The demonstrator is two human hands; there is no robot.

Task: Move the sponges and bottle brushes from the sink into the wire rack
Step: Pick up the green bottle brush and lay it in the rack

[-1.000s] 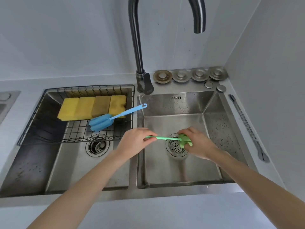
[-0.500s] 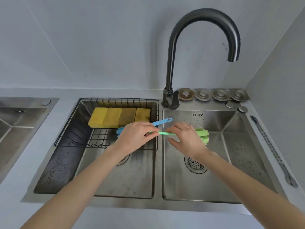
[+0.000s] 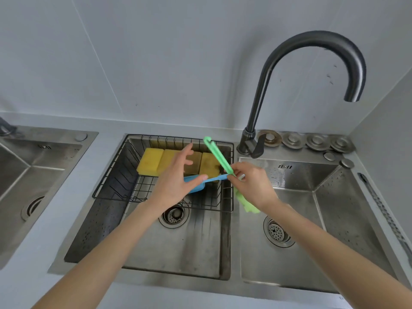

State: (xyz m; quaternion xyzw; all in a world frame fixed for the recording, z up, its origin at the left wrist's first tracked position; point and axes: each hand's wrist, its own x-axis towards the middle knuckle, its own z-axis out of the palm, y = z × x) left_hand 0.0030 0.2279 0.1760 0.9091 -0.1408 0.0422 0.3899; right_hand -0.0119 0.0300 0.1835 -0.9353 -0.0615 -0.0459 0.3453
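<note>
My right hand (image 3: 252, 185) grips the green bottle brush (image 3: 217, 153) by the middle of its handle, above the divider between the two basins. Its hook end points up and away over the wire rack (image 3: 116, 177); its green sponge head hangs below my wrist. My left hand (image 3: 176, 177) hovers over the rack with fingers spread, holding nothing. Under it the blue bottle brush (image 3: 214, 179) lies in the rack. Several yellow sponges (image 3: 149, 160) stand in a row at the rack's back.
The dark curved faucet (image 3: 312, 47) rises behind the divider, its spout over the right basin (image 3: 334, 210). Several metal drain plugs (image 3: 292, 140) line the ledge behind it. Another sink (image 3: 26, 166) lies at far left. A metal strip (image 3: 383, 208) rests along the right rim.
The green brush came up out of the right basin and swung so its handle points up over the rack. My left hand let go of the handle and opened.
</note>
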